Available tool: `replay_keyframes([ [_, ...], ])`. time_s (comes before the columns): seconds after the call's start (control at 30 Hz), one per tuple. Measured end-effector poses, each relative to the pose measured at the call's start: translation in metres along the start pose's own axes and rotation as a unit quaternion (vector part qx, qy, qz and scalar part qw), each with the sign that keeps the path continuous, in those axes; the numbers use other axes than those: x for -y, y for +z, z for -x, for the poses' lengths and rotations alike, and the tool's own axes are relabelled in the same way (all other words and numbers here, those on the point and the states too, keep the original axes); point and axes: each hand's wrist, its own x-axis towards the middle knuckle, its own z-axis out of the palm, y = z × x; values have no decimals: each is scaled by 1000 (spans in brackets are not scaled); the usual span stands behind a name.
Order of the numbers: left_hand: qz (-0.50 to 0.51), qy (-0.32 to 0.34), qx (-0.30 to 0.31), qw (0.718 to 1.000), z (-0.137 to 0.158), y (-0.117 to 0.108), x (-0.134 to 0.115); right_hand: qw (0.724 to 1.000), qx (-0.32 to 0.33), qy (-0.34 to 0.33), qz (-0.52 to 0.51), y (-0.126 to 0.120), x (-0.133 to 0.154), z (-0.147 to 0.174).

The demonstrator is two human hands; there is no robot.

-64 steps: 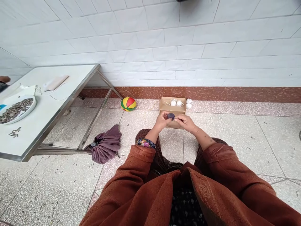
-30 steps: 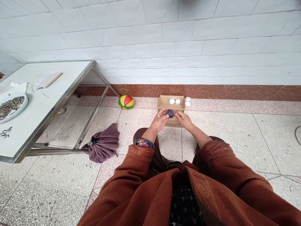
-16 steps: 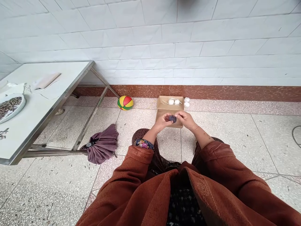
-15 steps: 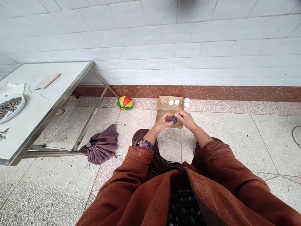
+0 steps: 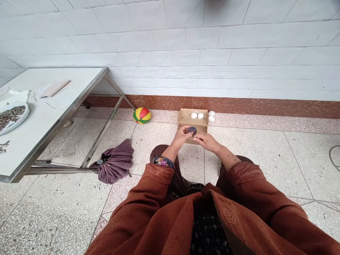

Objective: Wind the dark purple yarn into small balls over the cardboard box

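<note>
My left hand (image 5: 182,136) is closed around a small ball of dark purple-grey yarn (image 5: 192,130), held above an open cardboard box (image 5: 183,122). The fingers of my right hand (image 5: 207,141) are pinched together at the ball's lower right side. Whatever they grip, perhaps a strand, is too fine to make out. Two white yarn balls (image 5: 194,115) with loose ends lie at the back of the box. Beside its right edge are two more white balls (image 5: 211,116). Part of the box's front is hidden behind my hands.
On the left stands a metal-framed table (image 5: 87,76) holding a dish of dark dried pieces (image 5: 12,117) and a pale folded item (image 5: 55,88). A colourful ball (image 5: 142,115) and a folded purple umbrella (image 5: 117,161) are on the floor. Behind the box runs a tiled wall (image 5: 170,42).
My right hand has moved from the ball's upper right down to its lower right. The yarn ball and my left hand have shifted slightly up and left.
</note>
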Motion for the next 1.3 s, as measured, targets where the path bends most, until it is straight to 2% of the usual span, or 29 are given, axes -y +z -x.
replay_keyframes([
  [0.1,-45,-50,96,993,3,2,0,997,-65,14,-24,-12,0,-6],
  [0.2,17,-67,162,984,7,3,-2,991,-121,50,-29,-20,-6,-11],
  [0.37,155,-47,167,973,12,1,-10,978,-165,122,-34,-12,-17,-14],
  [0.47,169,-42,160,972,13,0,-11,980,-136,142,-24,-1,-18,-13],
  [0.53,168,-29,130,977,10,0,-9,986,-100,135,-20,6,-15,-10],
  [0.7,92,28,15,995,1,-2,-2,997,-14,63,-51,4,-2,-4],
  [0.8,-17,40,-14,999,-2,-3,1,996,-17,44,-82,-6,4,-3],
  [0.9,-99,23,14,995,0,-3,4,992,-63,53,-94,-16,3,-6],
  [1.0,-112,11,71,991,2,-2,7,987,-116,73,-81,-21,-5,-10],
  [1.1,-50,12,137,989,5,-2,6,982,-147,95,-64,-18,-15,-15],
  [1.17,7,8,172,985,8,-2,3,981,-143,119,-59,-12,-21,-16],
  [1.23,55,6,181,982,9,-3,-1,980,-123,145,-53,-4,-24,-16],
  [1.3,88,13,154,984,7,-4,-3,982,-96,157,-51,4,-23,-15],
])
